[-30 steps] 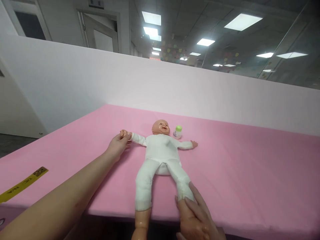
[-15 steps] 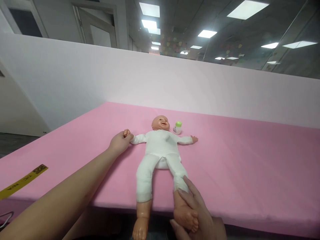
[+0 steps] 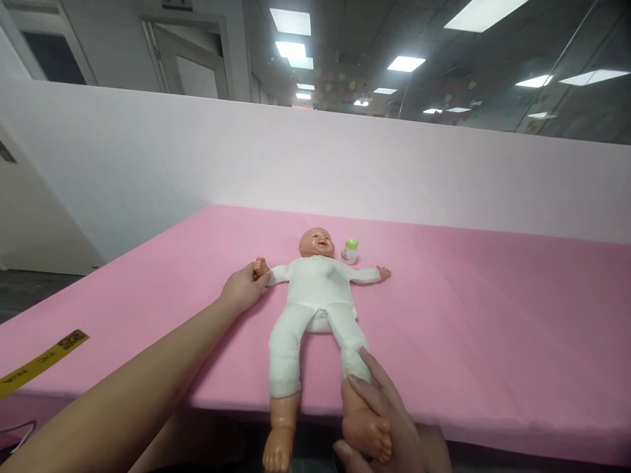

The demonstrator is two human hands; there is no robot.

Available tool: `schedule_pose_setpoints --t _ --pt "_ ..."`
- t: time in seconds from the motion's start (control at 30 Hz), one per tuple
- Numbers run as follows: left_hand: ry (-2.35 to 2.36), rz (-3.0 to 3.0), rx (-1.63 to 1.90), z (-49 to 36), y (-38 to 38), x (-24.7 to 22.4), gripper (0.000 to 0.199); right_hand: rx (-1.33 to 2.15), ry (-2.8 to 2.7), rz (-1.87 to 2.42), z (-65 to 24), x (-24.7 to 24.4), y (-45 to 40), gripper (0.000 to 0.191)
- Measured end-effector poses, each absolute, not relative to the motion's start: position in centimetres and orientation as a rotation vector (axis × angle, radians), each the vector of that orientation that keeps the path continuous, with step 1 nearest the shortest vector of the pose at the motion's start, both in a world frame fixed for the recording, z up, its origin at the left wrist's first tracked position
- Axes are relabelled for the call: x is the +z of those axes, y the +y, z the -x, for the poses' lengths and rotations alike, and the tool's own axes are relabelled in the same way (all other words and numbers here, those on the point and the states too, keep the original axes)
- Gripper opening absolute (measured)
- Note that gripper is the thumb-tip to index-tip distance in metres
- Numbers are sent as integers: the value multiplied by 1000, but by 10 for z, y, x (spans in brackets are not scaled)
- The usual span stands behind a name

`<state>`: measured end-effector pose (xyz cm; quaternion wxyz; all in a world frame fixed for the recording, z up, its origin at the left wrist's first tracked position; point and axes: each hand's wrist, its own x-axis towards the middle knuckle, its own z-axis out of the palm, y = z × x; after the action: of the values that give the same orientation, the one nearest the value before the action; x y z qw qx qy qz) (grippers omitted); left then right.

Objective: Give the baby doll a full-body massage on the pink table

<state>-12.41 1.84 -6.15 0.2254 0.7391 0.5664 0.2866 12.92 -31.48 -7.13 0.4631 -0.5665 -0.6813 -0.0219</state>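
A baby doll in white clothes lies face up on a pink-covered table, its feet hanging over the front edge. My left hand is closed around the doll's hand on the left side of the view. My right hand is wrapped round the doll's lower leg and foot on the right, thumb below and fingers along the shin. Beside the doll's head stands a small clear bottle with a green cap.
A yellow strip with a printed code lies at the table's left front. Behind the table rises a white partition, with glass above its right part. A bent metal wire shows at the lower left edge.
My left hand has moved slightly right, toward the doll's body, with the doll's hand in it, and the doll's arm looks more bent or shortened. My right hand has barely moved.
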Motion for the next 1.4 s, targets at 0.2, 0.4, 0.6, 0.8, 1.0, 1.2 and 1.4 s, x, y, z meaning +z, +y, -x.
schedule_pose_setpoints --t 0.2,0.4,0.6,0.8,1.0,1.2,1.4 --pt "1319 -2023 993 105 7 -51 42 -72 -1674 1324 -130 -63 -314 65" --pt "1269 -2233 948 59 -1 -9 38 -53 -1650 1340 -134 -10 -282 60" --pt "1051 -2720 807 15 -7 -12 32 232 -1724 1522 -141 26 -214 63" --pt "889 -2864 758 18 1 -27 38 423 -1849 1544 -146 28 -174 66" --pt "898 -2648 882 23 1 -28 41 457 -1754 1536 -148 12 -169 61" --pt "1078 -2200 1020 35 12 -36 49 522 -1577 1486 -153 19 -193 59" --pt "1295 -1602 1210 45 47 -60 50 365 -1585 1443 -147 10 -249 52"
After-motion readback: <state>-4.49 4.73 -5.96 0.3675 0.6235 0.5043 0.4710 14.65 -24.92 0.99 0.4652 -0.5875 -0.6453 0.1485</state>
